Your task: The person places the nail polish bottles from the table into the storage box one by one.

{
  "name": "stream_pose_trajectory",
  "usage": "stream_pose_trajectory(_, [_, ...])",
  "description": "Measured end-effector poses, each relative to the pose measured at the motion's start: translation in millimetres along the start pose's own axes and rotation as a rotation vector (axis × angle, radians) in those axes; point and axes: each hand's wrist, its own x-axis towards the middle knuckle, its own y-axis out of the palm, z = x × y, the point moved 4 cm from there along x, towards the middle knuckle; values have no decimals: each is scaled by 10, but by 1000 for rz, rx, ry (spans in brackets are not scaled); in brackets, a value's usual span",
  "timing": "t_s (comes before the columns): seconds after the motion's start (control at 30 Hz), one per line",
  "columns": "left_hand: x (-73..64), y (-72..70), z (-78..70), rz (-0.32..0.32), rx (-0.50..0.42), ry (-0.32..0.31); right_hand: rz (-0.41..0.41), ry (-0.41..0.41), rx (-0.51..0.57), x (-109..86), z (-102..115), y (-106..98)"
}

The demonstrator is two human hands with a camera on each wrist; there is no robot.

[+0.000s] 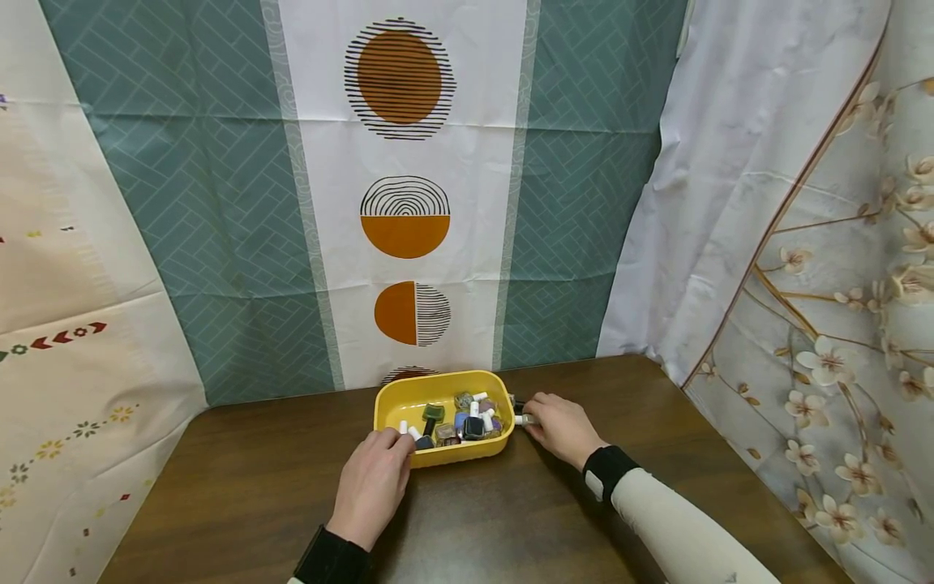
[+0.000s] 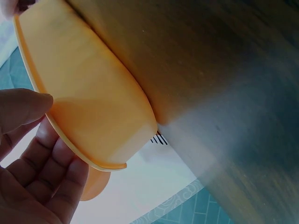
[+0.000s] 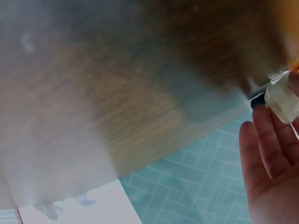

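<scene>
A yellow plastic tray (image 1: 463,452) holds several small nail polish bottles with white or black caps, among them a green bottle (image 1: 434,412) and a dark blue bottle (image 1: 473,427). My left hand (image 1: 370,485) grips the tray's near left rim, thumb on one side of the wall and fingers on the other. Just off the tray's right end, my right hand (image 1: 563,428) pinches a pale, clear nail polish bottle (image 3: 282,99) with a white cap. A black-capped item (image 3: 258,101) lies right by those fingers on the table, mostly hidden.
The brown wooden table (image 1: 277,487) carries the tray near its back edge. Behind it hangs a green and white patterned cloth (image 1: 584,203). A floral curtain (image 1: 824,422) falls along the right side, and a pale cloth (image 1: 73,389) along the left.
</scene>
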Motion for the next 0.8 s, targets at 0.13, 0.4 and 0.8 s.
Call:
stream_pose_trajectory(0.13, [0, 4, 2, 4, -3, -6, -20, -32, 11, -60, 13, -17])
stream_pose_trajectory(0.4, [3, -5, 7, 1, -2, -8, -42, -76, 16, -159, 52, -80])
stream_pose_trajectory(0.8, [-2, -5, -6, 10, -7, -9, -39, -70, 26, -261, 63, -157])
